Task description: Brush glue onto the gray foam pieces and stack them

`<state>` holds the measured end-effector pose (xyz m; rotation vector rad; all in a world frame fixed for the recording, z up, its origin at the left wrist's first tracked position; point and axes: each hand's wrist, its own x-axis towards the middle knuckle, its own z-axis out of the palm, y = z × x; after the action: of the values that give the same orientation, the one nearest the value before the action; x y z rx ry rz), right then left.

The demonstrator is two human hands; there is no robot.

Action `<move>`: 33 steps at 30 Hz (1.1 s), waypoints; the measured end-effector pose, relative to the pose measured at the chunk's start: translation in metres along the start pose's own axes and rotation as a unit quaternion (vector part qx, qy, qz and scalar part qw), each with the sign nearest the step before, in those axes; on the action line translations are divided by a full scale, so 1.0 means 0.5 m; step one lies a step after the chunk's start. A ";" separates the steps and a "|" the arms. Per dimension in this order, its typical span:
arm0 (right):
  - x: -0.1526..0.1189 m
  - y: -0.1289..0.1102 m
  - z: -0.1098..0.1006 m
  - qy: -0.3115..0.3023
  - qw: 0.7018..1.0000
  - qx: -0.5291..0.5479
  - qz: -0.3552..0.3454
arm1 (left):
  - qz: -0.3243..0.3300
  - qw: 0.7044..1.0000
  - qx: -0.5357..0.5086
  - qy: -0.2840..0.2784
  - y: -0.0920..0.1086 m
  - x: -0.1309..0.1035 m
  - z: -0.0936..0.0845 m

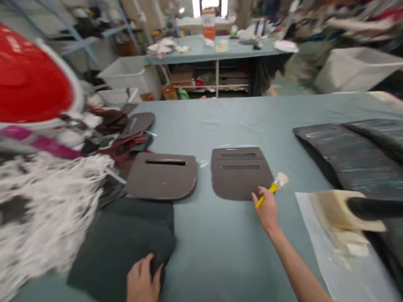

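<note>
My right hand (267,209) is closed round the yellow handle of a small paintbrush (273,188); the bristle end looks coated in something pale. That hand is over the lower right corner of a dark brown panel (236,182) with two slots. My left hand (143,279) is at the near edge of dark cloth pieces (126,239), its fingers and thumb closed on the edge. Beyond the cloth lies a stack of brown rounded panels (162,180) with a single slot on top.
A container with a pale rim (338,209) and a black handle stands on a white sheet (310,218) at right, beside black shiny pieces (352,147). White shredded material (47,209) and scraps are heaped at left, under a red blurred object (31,79). Another table (195,46) stands behind.
</note>
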<state>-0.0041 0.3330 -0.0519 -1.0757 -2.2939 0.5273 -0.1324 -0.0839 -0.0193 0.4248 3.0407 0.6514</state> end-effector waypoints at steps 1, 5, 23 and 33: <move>-0.027 -0.031 0.013 -0.017 0.999 0.034 -0.014 | -0.002 0.999 -0.034 -0.030 0.002 -0.006 -0.013; -0.151 -0.183 0.036 -0.170 0.966 0.183 -0.074 | -0.042 0.987 -0.135 -0.074 0.047 0.008 -0.035; 0.012 -0.043 -0.057 0.027 0.995 0.086 0.044 | 0.299 0.945 -0.056 -0.118 0.373 0.070 0.185; 0.056 0.130 -0.041 0.030 0.991 -0.089 0.095 | 0.371 0.922 0.086 -0.068 0.431 0.097 0.270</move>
<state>0.0310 0.3967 -0.0631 -1.3868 -2.2317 0.3633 -0.1149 0.1718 -0.0532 1.5884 2.7424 0.3174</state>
